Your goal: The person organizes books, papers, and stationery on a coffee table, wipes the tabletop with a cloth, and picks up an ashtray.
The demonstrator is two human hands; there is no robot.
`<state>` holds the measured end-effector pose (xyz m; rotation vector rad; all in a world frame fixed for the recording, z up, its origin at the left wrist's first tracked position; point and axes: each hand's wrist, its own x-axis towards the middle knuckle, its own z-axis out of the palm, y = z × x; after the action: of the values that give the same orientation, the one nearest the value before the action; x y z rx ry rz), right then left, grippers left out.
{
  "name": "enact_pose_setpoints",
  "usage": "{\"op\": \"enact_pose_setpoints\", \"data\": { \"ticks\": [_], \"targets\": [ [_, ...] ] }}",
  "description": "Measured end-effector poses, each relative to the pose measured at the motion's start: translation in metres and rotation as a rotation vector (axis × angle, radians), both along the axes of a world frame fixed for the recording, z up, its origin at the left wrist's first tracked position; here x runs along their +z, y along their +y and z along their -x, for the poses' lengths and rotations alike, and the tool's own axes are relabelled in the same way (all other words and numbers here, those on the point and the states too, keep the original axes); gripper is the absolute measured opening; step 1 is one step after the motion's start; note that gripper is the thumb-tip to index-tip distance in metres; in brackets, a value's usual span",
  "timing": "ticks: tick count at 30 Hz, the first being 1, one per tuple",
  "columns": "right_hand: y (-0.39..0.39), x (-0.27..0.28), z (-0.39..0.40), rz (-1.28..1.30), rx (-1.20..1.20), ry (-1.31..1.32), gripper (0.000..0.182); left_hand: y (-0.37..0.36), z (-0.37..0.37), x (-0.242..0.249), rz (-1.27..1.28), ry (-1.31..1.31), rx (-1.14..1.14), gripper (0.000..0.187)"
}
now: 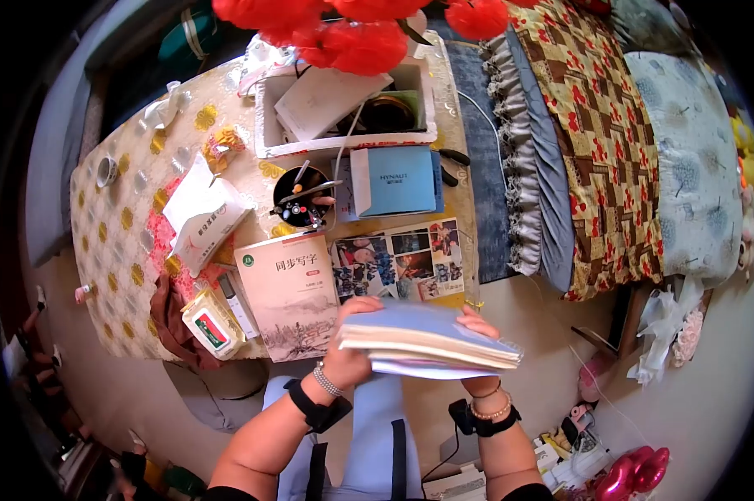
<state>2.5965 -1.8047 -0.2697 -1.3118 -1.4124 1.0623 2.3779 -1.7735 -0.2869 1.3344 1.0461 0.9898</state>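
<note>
A stack of books with a pale blue cover on top is held level above the table's front edge and my lap. My left hand is closed around its left end. At the right end, my right hand grips it, with fingers over the top and the palm partly hidden below. The page edges face me. Just behind the left hand lies a pinkish workbook with Chinese characters. A sheet of printed photos lies flat beyond the stack.
On the patterned tablecloth are a wipes pack, a tissue pack, a black pen holder, a blue box and a white foam box. Red flowers overhang the back. A bed stands right.
</note>
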Motion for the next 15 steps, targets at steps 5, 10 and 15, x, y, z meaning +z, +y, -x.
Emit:
{"op": "enact_pose_setpoints", "data": {
  "ticks": [5,10,15],
  "targets": [
    [0.006,-0.048,-0.005,0.01,0.059,-0.114,0.042,-0.003,0.001,-0.037,-0.012,0.197,0.131,0.05],
    [0.002,-0.063,-0.007,0.085,0.021,-0.054,0.045,-0.006,-0.011,-0.055,-0.065,0.31,0.143,0.044],
    [0.005,-0.067,-0.007,0.026,0.006,-0.062,0.043,-0.011,-0.011,-0.075,-0.097,0.258,0.195,0.038]
  ]
}}
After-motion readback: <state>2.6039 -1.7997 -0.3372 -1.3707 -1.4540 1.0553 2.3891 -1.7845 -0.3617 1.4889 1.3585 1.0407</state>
